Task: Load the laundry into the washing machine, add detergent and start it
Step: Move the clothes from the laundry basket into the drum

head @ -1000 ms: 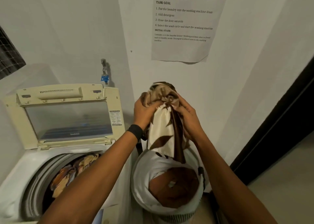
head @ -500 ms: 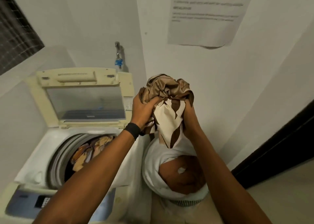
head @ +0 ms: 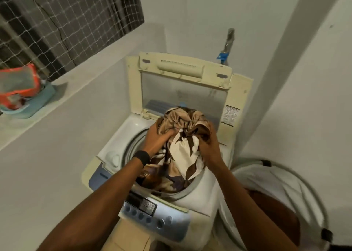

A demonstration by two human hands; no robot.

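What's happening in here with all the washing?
A person is loading a top-loading washing machine. The left hand and the right hand grip a bunched brown-and-cream cloth over the open drum, where other laundry already lies. The lid stands raised at the back. A white hamper on the right holds more brown fabric, so loading is not finished. An orange packet sits in a teal tub on the left ledge.

The leaf-print cloth is showing a smooth, faintly satiny weave. The washing machine is presenting smooth moulded plastic, its lid yellowed and matt. The control panel is reflecting light, glossy. The tap is gleaming as bare metal. The hamper is showing thin white fabric. The wall is reading as matt paint.
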